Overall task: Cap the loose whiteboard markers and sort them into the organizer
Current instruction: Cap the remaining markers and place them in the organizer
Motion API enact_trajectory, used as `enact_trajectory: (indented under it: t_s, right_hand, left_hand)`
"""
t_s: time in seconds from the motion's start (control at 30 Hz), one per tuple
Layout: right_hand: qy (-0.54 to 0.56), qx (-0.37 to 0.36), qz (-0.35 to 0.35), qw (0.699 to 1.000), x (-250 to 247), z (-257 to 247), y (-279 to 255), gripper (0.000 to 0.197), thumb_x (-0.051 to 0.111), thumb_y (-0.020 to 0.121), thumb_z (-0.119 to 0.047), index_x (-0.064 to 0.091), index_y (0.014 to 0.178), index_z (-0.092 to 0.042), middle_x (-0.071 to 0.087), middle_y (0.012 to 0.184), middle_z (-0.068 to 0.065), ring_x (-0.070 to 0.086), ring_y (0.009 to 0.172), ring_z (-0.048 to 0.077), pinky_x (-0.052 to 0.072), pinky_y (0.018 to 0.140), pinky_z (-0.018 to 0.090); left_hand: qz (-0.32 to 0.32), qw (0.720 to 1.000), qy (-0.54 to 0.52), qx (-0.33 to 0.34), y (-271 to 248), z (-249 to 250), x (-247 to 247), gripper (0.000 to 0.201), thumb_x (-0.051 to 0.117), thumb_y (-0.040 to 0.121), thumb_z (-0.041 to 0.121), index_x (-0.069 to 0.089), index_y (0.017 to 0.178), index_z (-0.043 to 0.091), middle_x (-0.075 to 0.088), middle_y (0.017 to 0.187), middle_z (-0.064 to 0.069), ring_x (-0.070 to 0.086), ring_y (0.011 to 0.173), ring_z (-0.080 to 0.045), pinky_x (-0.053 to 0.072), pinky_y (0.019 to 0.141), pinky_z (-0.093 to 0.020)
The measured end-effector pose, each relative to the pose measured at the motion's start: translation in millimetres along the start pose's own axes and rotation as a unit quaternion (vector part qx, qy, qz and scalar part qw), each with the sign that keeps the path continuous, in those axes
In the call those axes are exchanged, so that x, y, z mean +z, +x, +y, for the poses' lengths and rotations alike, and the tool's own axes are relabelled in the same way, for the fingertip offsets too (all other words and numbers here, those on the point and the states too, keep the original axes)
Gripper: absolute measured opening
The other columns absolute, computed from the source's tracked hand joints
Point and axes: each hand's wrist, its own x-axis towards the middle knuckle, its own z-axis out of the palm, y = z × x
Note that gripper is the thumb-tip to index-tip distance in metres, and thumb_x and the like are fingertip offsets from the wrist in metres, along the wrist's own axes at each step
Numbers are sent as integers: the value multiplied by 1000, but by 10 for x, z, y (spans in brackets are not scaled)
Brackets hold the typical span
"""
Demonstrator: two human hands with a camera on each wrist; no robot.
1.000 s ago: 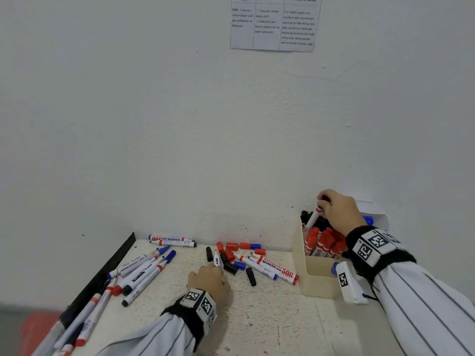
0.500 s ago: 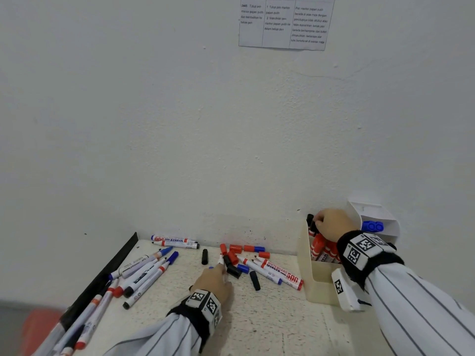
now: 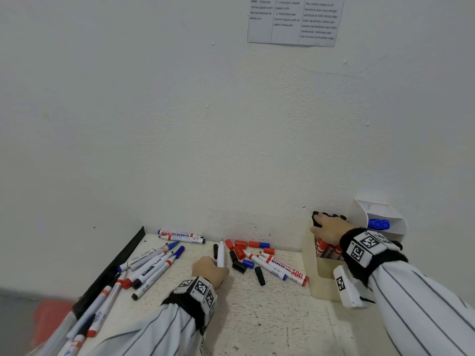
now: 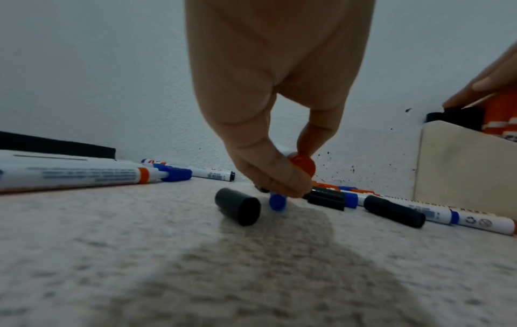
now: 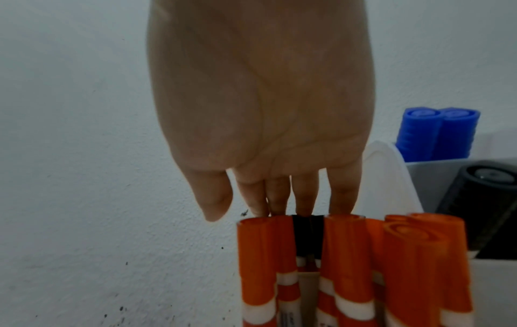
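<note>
1. Broadly, the speckled table [image 3: 257, 317] carries the loose work: markers lie scattered at its left and middle, well apart from the organizer [image 3: 318, 283], which stands at the right against the wall.
2. Organizer: the cream front compartment holds upright red-capped markers [image 5: 349, 265]; the white section behind holds blue-capped ones [image 3: 378, 224].
3. My right hand [image 3: 331, 228] hangs over that front compartment, fingers straight and relaxed, fingertips [image 5: 305, 199] resting on the cap tops; it holds nothing.
4. My left hand [image 3: 210, 272] grips a white marker [image 3: 220, 255] near its lower end, thumb and fingers curled round the barrel; the marker tilts up from the table, red nib end away from me. The left wrist view shows a red end [image 4: 303, 166] in the pinch.
5. Handling, as I judge it: the barrel is light, stiff and smooth, so a mid-barrel hold should steady it best when a cap is pressed on.
6. Loose caps [image 3: 240, 251], red, blue and black, lie just beside the left hand; being small and round, they would likely roll.
</note>
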Motion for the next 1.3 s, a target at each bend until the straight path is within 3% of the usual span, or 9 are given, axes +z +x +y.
enact_trajectory:
  t_s: [0.2,0.43,0.53,0.63,0.73,0.87,1.03,1.17,1.3]
  right_hand:
    - [7,9,-5,1000,10,-41,-18,58,28,100,-37,14,148,-6,11,156,9,22,141,26,19,112,31]
    - [46,-22,39,998,7,-288,-36,52,41,96,-30,33,141,-5,25,152,10,32,136,26,29,110,33]
    - [103,-77,118,985,50,-485,-74,33,47,94,-22,56,122,-9,53,130,9,51,116,22,41,98,32]
    - [151,-118,75,979,205,-731,-179,22,47,94,-19,61,110,-12,60,109,4,55,84,11,45,74,20]
    - [187,-121,-120,968,487,-927,-313,30,51,94,-24,54,123,-22,54,101,-1,49,62,4,43,54,13]
    - [160,-129,-200,958,898,-1066,-296,45,54,91,-30,45,135,-29,54,125,3,49,61,4,45,61,16]
    - [140,-124,-192,963,1131,-1159,-291,27,65,84,-27,57,110,-21,59,96,0,57,77,12,50,67,22]
    - [150,-124,-186,963,1147,-1198,-252,26,57,85,-10,56,110,-18,58,81,-2,56,74,13,51,70,26]
    - [195,-123,-123,965,1099,-1159,-171,18,44,92,-10,48,107,-19,50,99,1,51,85,17,45,71,24]
  left_hand:
    - [26,991,-125,-42,-44,-53,-181,33,50,91,27,52,115,5,61,108,-12,62,98,-25,53,85,-33]
    - [16,991,-122,-52,-106,-204,-367,41,24,101,22,33,135,2,45,132,-18,50,114,-30,44,98,-39]
    - [12,996,-81,-34,-140,-302,-379,35,26,100,7,38,131,-5,44,135,-23,47,121,-36,41,101,-41]
    - [-29,997,-71,-9,-145,-431,-394,30,30,99,8,46,121,-5,50,128,-26,54,103,-37,46,93,-42]
    - [-29,985,-165,-46,-178,-497,-419,30,35,99,19,45,124,7,58,90,-8,52,66,-15,48,61,-26]
    - [-16,978,-201,-53,-199,-532,-431,31,45,97,23,48,125,12,52,79,1,52,63,-9,54,75,-27]
    - [32,982,-185,-35,-189,-608,-373,32,50,95,26,57,123,12,53,77,5,50,61,-5,56,71,-26]
    - [52,986,-154,-23,-175,-665,-308,34,48,96,28,55,125,12,55,92,4,46,59,1,36,49,-11]
    - [66,976,-203,-37,-176,-630,-289,29,43,95,23,57,115,8,60,101,-6,57,81,-17,48,76,-28]
